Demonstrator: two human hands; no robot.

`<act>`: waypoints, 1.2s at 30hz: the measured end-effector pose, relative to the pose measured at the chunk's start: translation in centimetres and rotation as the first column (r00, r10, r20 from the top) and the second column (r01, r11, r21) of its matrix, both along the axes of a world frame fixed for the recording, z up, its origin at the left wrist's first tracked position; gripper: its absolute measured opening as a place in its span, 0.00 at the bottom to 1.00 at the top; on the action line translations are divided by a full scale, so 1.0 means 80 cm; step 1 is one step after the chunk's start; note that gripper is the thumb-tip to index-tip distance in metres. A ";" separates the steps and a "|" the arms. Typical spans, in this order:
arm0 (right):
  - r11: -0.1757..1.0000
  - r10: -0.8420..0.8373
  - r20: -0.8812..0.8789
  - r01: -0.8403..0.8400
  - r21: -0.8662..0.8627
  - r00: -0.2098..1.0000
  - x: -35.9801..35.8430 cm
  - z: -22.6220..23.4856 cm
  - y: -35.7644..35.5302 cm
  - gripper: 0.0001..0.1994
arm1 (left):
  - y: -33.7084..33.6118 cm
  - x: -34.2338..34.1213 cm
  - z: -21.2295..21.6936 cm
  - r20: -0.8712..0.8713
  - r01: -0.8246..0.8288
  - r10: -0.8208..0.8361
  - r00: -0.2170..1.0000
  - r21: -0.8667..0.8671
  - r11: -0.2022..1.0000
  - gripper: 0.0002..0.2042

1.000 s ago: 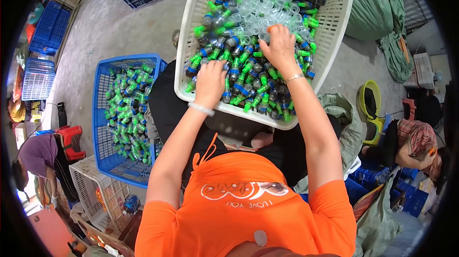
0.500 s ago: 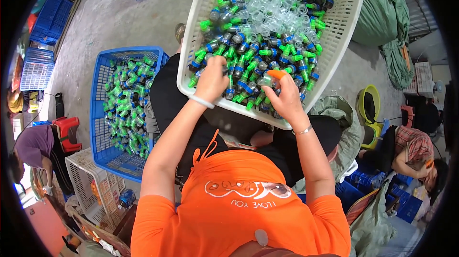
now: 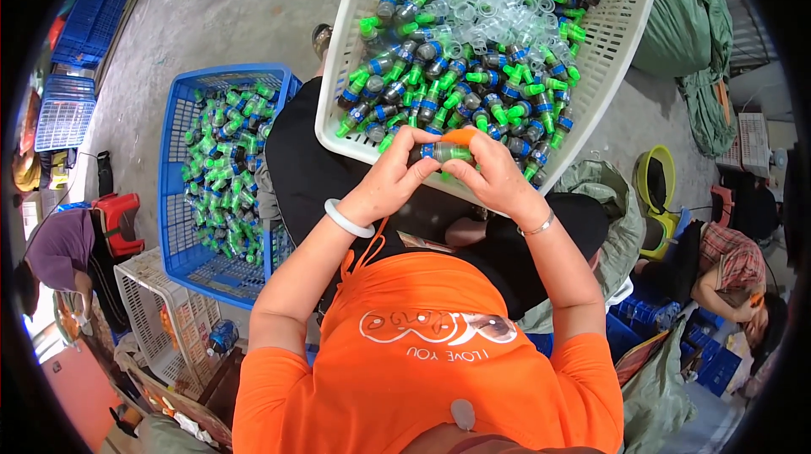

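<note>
A small dark bottle (image 3: 441, 152) with a blue band and a green end lies sideways between my two hands, over the near edge of the white basket (image 3: 334, 137). My left hand (image 3: 395, 177) is closed round its dark end, with a pale bangle on the wrist. Around the green end, the fingers of my right hand (image 3: 494, 173) are pinched; whether a clear cap covers that end I cannot make out. An orange cover (image 3: 461, 137) is on a right finger. Many like bottles (image 3: 414, 74) fill the basket, with a heap of clear plastic caps (image 3: 490, 6) on top.
To the left stands a blue crate (image 3: 173, 201) holding more green-tipped bottles. A white crate (image 3: 139, 293) is at lower left. Two people bend over at the far left and right. Green sacks (image 3: 676, 23) and a yellow-green basin (image 3: 655, 179) lie to the right.
My left hand has come away from the pile with a bottle and moved right. Both hands now meet on that bottle at the basket's near edge, nearer each other than before.
</note>
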State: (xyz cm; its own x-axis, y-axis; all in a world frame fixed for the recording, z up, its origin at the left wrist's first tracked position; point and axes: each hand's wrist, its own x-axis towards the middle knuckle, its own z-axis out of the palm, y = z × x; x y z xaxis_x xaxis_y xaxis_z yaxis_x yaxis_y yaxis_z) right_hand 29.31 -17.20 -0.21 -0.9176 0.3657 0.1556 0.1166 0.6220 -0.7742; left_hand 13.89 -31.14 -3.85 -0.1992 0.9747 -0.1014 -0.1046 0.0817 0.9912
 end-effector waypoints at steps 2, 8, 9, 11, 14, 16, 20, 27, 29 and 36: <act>0.999 0.021 0.050 -0.019 -0.041 0.999 0.002 0.000 -0.001 0.14 | -0.003 0.008 -0.003 -0.263 -0.031 0.097 0.960 0.244 0.969 0.16; 0.943 0.051 0.282 0.047 -0.330 0.958 0.004 -0.006 -0.009 0.13 | -0.024 0.016 -0.012 -0.439 -0.014 0.127 0.890 0.251 0.968 0.17; 0.940 0.050 0.317 0.062 -0.336 0.947 0.004 -0.005 -0.011 0.13 | -0.026 0.018 -0.013 -0.414 -0.030 0.128 0.901 0.237 0.971 0.17; 0.996 0.035 0.213 -0.016 -0.089 0.976 0.000 0.002 -0.017 0.12 | -0.031 0.016 -0.017 -0.387 -0.048 0.133 0.912 0.221 0.974 0.17; 0.902 0.081 0.000 -0.073 0.425 0.997 -0.005 0.008 -0.022 0.12 | -0.047 0.000 -0.022 0.383 0.015 0.021 0.924 -0.091 0.996 0.18; 0.928 0.175 -0.002 -0.165 0.334 0.985 -0.003 0.008 -0.021 0.13 | -0.049 0.008 -0.020 0.280 -0.025 0.025 0.960 -0.002 1.000 0.18; 0.978 0.115 0.063 -0.102 -0.183 0.991 0.008 -0.027 -0.031 0.16 | -0.053 0.021 -0.013 -0.088 -0.072 0.093 0.992 0.214 0.974 0.20; 0.520 0.220 0.494 0.327 -0.789 0.841 -0.029 -0.009 -0.044 0.16 | -0.077 0.013 -0.008 -0.465 -0.149 0.230 0.855 0.204 0.968 0.19; 0.710 0.268 0.556 0.228 -0.666 0.787 -0.046 -0.001 -0.044 0.16 | -0.088 -0.007 -0.006 -0.565 -0.215 0.302 0.768 0.217 0.952 0.16; 0.709 -0.387 -0.150 0.397 0.583 0.910 -0.078 -0.037 0.101 0.18 | -0.166 -0.136 -0.026 -0.937 -0.719 0.309 -0.161 0.326 0.613 0.15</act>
